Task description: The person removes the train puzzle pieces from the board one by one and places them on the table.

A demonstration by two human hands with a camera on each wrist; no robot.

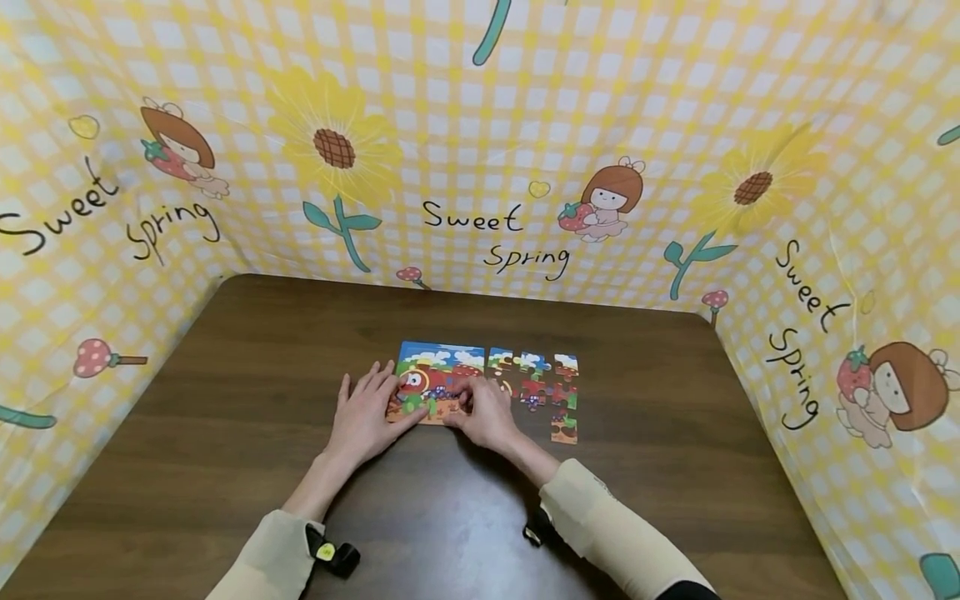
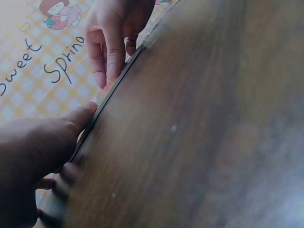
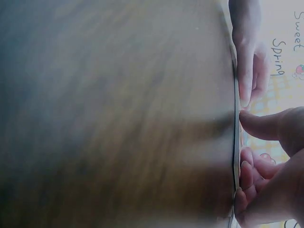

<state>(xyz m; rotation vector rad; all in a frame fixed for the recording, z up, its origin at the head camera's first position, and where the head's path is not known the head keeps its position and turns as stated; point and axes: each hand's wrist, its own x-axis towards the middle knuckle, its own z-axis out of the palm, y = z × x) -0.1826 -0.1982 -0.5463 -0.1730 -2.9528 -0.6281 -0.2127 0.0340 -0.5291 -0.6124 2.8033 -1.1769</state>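
Note:
A partly joined jigsaw puzzle [image 1: 442, 354] lies flat on the table, with blue sky, clouds and a red cartoon figure printed on it. My left hand [image 1: 365, 412] rests along its left side, fingers extended, with the thumb against the near edge. Bent over the near right part of the joined section, my right hand [image 1: 486, 412] pinches a puzzle piece between thumb and fingers; the hand covers most of that piece. In the right wrist view, the thumb [image 3: 261, 126] touches the puzzle's edge, close to the left hand [image 3: 247, 61].
Right of the joined section lie loose or partly linked pieces [image 1: 533, 386], plus a column of pieces [image 1: 566, 392] farther right. The brown wooden table [image 1: 645, 467] is bounded at the back and sides by yellow checked cloth [image 1: 465, 150].

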